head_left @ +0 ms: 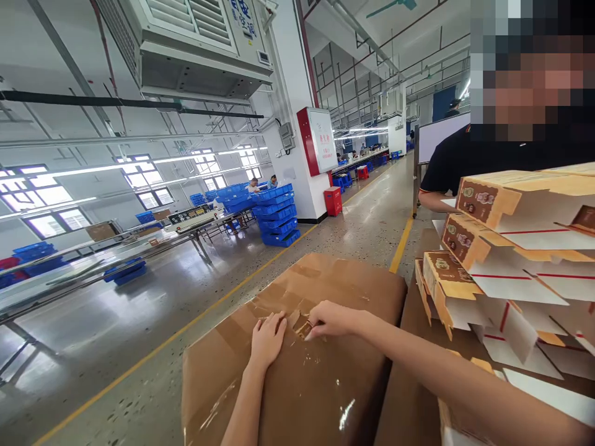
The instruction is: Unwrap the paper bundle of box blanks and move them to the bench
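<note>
Left hand (269, 338), flat and empty, should brace nine o'clock of the tear (303, 327); right hand (333, 318) (pinching the wrap (311, 390)) should pull gently.

Left hand (268, 337) resting on brown wrapped package (320, 384); right hand (332, 320) curled at torn opening (302, 326), maybe gripping its edge, fingertips unclear. Open cartons (502, 277) piled right, blue crates (277, 214) beyond.

Blue crates (277, 215) rise in a stack over there by the right end of the counter (209, 218), and a red bin (333, 202) sits at the foot of the pillar (284, 171).
</note>
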Available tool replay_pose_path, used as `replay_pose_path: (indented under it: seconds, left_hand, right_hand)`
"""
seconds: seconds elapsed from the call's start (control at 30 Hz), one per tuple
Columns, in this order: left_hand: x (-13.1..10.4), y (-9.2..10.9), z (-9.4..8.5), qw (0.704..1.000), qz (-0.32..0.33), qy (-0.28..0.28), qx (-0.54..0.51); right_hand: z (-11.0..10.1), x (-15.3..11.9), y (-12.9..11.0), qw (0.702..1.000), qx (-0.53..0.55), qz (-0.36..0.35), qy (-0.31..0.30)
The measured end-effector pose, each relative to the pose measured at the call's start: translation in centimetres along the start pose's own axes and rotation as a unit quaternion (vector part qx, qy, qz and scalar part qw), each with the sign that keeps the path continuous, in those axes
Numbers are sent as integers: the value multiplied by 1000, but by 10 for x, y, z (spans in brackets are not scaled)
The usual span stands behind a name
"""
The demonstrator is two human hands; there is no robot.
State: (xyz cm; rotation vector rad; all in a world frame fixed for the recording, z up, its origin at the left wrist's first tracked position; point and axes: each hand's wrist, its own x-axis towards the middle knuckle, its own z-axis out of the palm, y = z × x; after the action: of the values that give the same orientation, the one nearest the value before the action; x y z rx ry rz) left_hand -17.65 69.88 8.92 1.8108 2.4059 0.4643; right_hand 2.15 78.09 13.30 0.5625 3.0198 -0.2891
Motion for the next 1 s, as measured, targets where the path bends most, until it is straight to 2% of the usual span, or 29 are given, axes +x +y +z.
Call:
replay_pose_path:
  seconds: [0.13, 0.27, 0.37, 0.47, 0.57, 0.67, 0.73, 0.87, 1.0]
  left_hand:
    - [-5, 13, -6, 1000, 13, 9, -2]
    - [-3, 41, -4, 997, 60, 34, 16]
    - [11, 58, 2, 995, 92, 23, 38]
    - [28, 65, 7, 990, 128, -23, 48]
    - [38, 63, 9, 983, 165, -54, 52]
    - [42, 62, 12, 980, 187, -42, 50]
    - [46, 62, 15, 985, 164, -11, 48]
    - [54, 66, 22, 995, 72, 62, 39]
    - [61, 72, 26, 993, 8, 111, -28]
  right_hand:
    - [-10, -43, 23, 996, -45, 76, -4]
    - [-12, -60, 17, 988, -79, 136, 9]
    - [-4, -46, -3, 974, -106, 193, 56]
    - [5, -23, -17, 960, -110, 235, 100]
    - [13, -4, -17, 955, -98, 254, 115]
    - [16, 6, -6, 951, -69, 286, 98]
    - [15, 8, 6, 950, -51, 296, 91]
    - [11, 5, 32, 946, -27, 305, 112]
    - [13, 4, 53, 925, 9, 357, 130]
